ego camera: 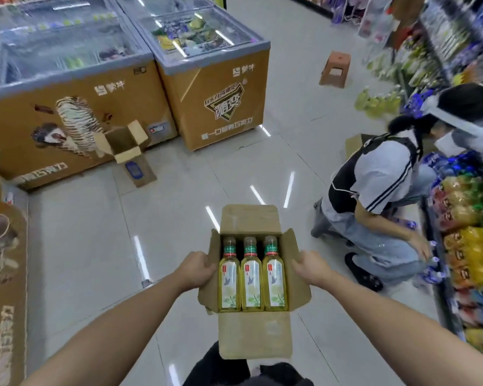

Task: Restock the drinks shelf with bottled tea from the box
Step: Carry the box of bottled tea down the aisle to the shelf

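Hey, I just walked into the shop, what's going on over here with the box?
A person is carrying an open cardboard box down a shop aisle, left hand gripping its left side flap and right hand gripping its right side flap. Three bottles of tea lie side by side inside; none has been taken out yet. To the right, a second person crouches at the shelves. Chest freezers stand on the left, and a brown stool sits farther down the aisle.

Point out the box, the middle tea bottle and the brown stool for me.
box [250,218]: head view, on the far flap.
middle tea bottle [252,282]: head view, on its label.
brown stool [335,68]: head view, on its near side.
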{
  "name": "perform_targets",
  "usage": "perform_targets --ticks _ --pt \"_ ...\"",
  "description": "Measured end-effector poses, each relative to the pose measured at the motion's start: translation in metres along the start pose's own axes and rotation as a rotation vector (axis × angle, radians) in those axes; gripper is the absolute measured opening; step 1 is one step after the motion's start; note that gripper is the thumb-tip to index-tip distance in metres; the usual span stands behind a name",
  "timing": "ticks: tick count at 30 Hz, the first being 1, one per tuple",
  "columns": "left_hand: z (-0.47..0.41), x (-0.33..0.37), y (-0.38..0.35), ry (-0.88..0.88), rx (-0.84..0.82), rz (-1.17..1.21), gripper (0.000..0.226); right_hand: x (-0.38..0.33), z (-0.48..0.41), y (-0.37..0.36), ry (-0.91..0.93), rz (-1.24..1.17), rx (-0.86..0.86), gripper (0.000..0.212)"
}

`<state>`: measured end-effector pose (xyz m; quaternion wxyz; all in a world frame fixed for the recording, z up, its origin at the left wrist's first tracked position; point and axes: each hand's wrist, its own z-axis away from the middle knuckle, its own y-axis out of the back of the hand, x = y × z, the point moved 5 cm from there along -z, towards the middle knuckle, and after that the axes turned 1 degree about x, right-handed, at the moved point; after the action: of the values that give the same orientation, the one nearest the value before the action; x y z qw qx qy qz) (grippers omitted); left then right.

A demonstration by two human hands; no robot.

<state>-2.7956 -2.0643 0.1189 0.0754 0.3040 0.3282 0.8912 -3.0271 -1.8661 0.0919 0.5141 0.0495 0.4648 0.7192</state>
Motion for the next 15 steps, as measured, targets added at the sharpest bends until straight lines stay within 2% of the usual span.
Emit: perform_targets --ticks 5,10,15 --pt "-0.155 0.081 0.072 -0.098 -0.059 -0.058 0.041 -0.012 -0.128 0.095 -0.029 0.024 0.083 0.042" --pt "-0.308 0.172 0.136 -0.167 -0.117 -0.114 0.043 -0.002 -0.259 0.184 -0.132 -0.046 0.115 0.04" --pt "-0.452 0.275 0.196 -0.173 -0.149 -0.195 0.041 0.004 -0.383 0.29 -0.183 -0.131 0.139 0.039"
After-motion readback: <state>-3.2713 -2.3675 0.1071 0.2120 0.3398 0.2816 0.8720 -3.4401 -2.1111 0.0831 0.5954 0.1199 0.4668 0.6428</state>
